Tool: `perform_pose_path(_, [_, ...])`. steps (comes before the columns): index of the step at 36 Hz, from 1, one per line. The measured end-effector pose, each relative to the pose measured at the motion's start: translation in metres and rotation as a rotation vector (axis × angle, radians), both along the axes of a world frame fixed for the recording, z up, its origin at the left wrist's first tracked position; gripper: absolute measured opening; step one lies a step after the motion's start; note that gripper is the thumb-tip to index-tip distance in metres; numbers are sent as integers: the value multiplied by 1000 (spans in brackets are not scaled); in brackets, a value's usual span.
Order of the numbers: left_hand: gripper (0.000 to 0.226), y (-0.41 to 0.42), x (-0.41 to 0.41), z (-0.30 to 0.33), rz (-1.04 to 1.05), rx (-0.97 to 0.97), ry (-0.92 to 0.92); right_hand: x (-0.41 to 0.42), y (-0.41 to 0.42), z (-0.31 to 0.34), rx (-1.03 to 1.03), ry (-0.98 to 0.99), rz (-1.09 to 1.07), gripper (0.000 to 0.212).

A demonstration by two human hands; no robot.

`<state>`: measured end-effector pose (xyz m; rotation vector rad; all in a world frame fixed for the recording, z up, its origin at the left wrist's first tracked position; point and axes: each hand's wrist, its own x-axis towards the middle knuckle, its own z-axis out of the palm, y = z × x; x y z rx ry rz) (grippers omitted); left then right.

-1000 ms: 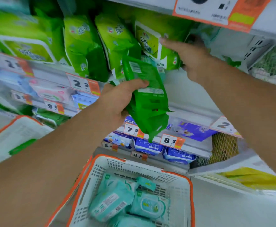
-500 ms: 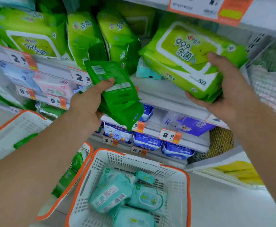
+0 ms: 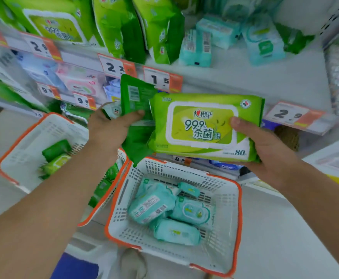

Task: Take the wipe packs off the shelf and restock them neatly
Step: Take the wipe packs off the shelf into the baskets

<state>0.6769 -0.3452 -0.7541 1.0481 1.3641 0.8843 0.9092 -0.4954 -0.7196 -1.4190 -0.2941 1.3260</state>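
Head view is showing the unloading step: the right hand [image 3: 269, 150] is gripping a light green wipe pack [image 3: 204, 125] and the left hand [image 3: 112, 127] is clutching dark green packs [image 3: 136, 109], both held clear of the shelf [image 3: 245, 77]. Next, each likely needs lowering into a basket. The near basket [image 3: 239, 208] is holding teal packs [image 3: 164, 208]; the left basket [image 3: 20, 146] is holding green packs [image 3: 54, 156].

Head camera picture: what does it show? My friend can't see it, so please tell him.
Two hands hold wipe packs before a shop shelf: the right hand a light green pack, the left hand a dark green pack. Below is a white basket of teal packs.
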Motion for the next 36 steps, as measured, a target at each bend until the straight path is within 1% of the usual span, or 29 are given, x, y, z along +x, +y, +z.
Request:
perform_pose_path(3, [47, -5, -42, -17, 133, -30, 147, -26, 4, -19, -105, -41, 36, 55])
perform_pose_path(5, [51, -8, -81, -29, 204, -73, 269, -51, 10, -35, -178, -72, 74, 58])
perform_pose_path(8, [58, -16, -142, -44, 281, -129, 333, -98, 24, -60, -275, -43, 135, 53])
perform_pose_path(9, [55, -19, -162, -47, 296, -146, 331, -115, 31, -67, -295, -25, 161, 54])
perform_pose_path(11, [41, -28, -201, -53, 335, -179, 304, -151, 52, -80, -320, 27, 187, 65])
perform_pose_path(12, [39, -32, -215, -55, 352, -195, 284, -165, 64, -84, -329, 68, 180, 64])
perform_pose_path(14, [46, -42, -245, -55, 386, -240, 237, -202, 88, -90, -362, 130, 239, 37])
perform_pose_path(15, [50, -47, -254, -53, 389, -262, 213, -218, 97, -91, -401, 145, 318, 30])
perform_pose_path(16, [50, -52, -264, -53, 388, -285, 190, -235, 105, -93, -451, 162, 419, 35])
perform_pose_path(17, [50, -56, -271, -52, 381, -302, 167, -252, 112, -92, -493, 187, 533, 47])
perform_pose_path(20, [71, -66, -281, -52, 343, -314, 150, -299, 120, -85, -535, 304, 805, 83])
perform_pose_path(21, [75, -68, -281, -52, 327, -305, 148, -314, 119, -80, -529, 318, 856, 85])
perform_pose_path(22, [75, -69, -280, -53, 307, -296, 134, -327, 117, -75, -497, 317, 891, 76])
perform_pose_path(24, [64, -72, -275, -54, 263, -262, 94, -344, 113, -72, -428, 281, 886, 52])
perform_pose_path(25, [53, -72, -270, -51, 239, -227, 78, -349, 110, -72, -406, 257, 858, 43])
perform_pose_path(27, [25, -71, -264, -46, 217, -190, 65, -350, 107, -79, -397, 271, 757, 30])
perform_pose_path(28, [17, -68, -264, -46, 219, -196, 48, -346, 105, -84, -399, 311, 700, 29])
perform_pose_path(29, [16, -65, -266, -48, 247, -210, 19, -340, 102, -88, -392, 368, 654, 34])
perform_pose_path(30, [18, -61, -269, -51, 318, -235, -26, -332, 99, -93, -362, 436, 626, 44])
perform_pose_path(32, [24, -49, -281, -59, 549, -300, -101, -316, 93, -102, -266, 615, 592, 73])
perform_pose_path(33, [27, -43, -289, -62, 658, -336, -148, -309, 91, -105, -225, 716, 585, 81])
perform_pose_path(34, [29, -38, -297, -65, 734, -373, -206, -303, 90, -106, -193, 795, 584, 83])
perform_pose_path(36, [33, -30, -310, -73, 769, -443, -276, -298, 91, -106, -179, 854, 582, 77])
